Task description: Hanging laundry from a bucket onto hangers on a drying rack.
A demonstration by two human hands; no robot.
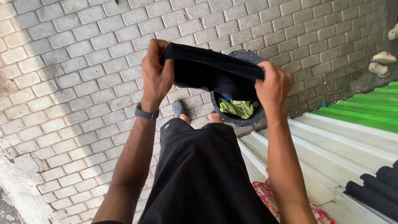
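Above dark round tub (pixel 238 118), both hands (pixel 156 76) (pixel 273 87) stretching black garment (pixel 213 70)

Black cloth (pixel 215 68) stretched between the left hand (pixel 156 76) and right hand (pixel 273 88). Dark tub (pixel 238 118) holds lime-green laundry (pixel 237 108). Grey brick paving (pixel 74 83) all over, bright green sheet (pixel 365 112) at 3 o'clock, red floral fabric (pixel 269 199) at 5, grey wristband (pixel 146 113).

Bare forearms, dark grey wristband (pixel 146 113) on left wrist, black shorts (pixel 199 166), grey perforated clog (pixel 179 108)
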